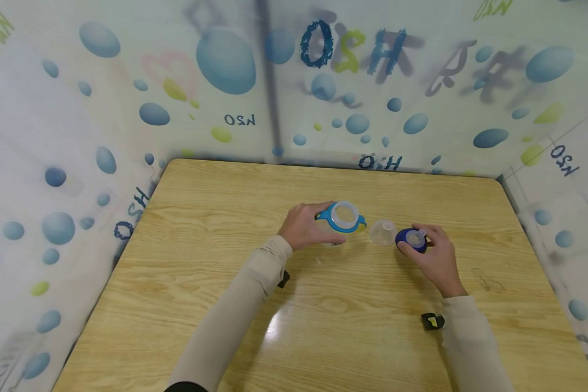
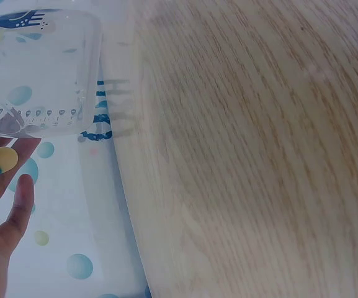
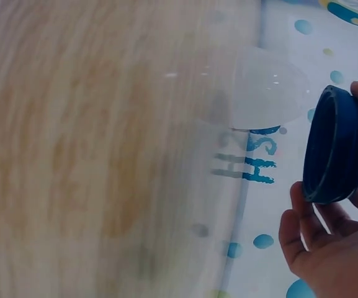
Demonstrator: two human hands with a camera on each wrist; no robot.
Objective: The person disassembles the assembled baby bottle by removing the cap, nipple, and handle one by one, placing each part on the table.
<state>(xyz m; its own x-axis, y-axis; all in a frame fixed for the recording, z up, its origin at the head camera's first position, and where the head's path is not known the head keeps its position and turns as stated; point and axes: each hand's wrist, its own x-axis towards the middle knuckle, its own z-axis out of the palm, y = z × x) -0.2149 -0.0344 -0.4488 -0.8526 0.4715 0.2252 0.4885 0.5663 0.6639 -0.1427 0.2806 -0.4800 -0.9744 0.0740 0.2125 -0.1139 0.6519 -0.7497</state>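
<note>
In the head view my left hand (image 1: 306,226) grips a clear baby bottle (image 1: 344,216) by its side, its round mouth uncovered. A light-blue handle ring (image 1: 326,214) goes around the bottle's neck. The left wrist view shows the transparent bottle body (image 2: 42,74) with printed scale marks, and a yellow-tipped handle (image 2: 2,161) near the fingers. My right hand (image 1: 437,258) pinches a dark-blue bottle collar (image 1: 403,236) with a clear teat (image 1: 415,238) in it. From the right wrist, the collar's hollow threaded underside (image 3: 321,149) shows. Between both hands, a clear dome cap (image 1: 383,233) stands on the table.
The wooden table (image 1: 323,310) spans the space under both arms. Patterned sheeting (image 1: 318,109) with blue dots rises behind its far edge and along both sides. Black wrist devices (image 1: 432,321) sit below the sleeves.
</note>
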